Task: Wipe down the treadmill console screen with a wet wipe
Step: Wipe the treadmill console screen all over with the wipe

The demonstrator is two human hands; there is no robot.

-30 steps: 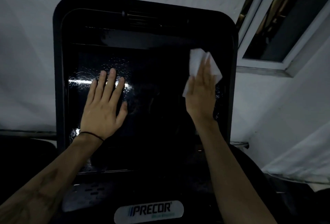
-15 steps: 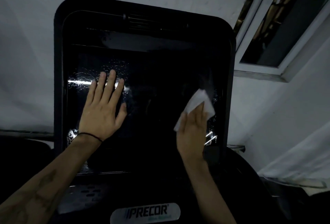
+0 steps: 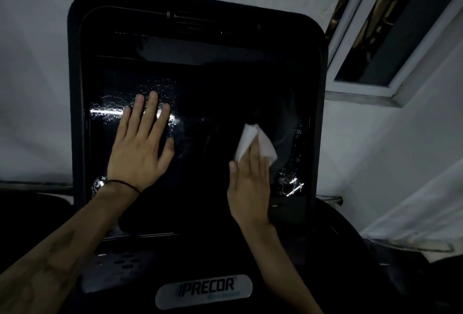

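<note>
The black treadmill console screen (image 3: 208, 103) fills the middle of the head view, dark and glossy with wet streaks catching light. My left hand (image 3: 140, 148) lies flat on the screen's left half, fingers straight and spread. My right hand (image 3: 250, 183) presses a white wet wipe (image 3: 253, 143) against the screen's right half with straight fingers. The wipe sticks out above the fingertips, partly folded. A thin black band circles my left wrist.
A silver PRECOR badge (image 3: 204, 291) sits on the console base below the screen, beside a grey vented panel (image 3: 117, 268). A white-framed window (image 3: 390, 38) stands open at the upper right. White walls surround the console.
My right hand slid the wipe down from the screen's upper right edge and slightly left toward the middle. My left hand stayed flat in place.
</note>
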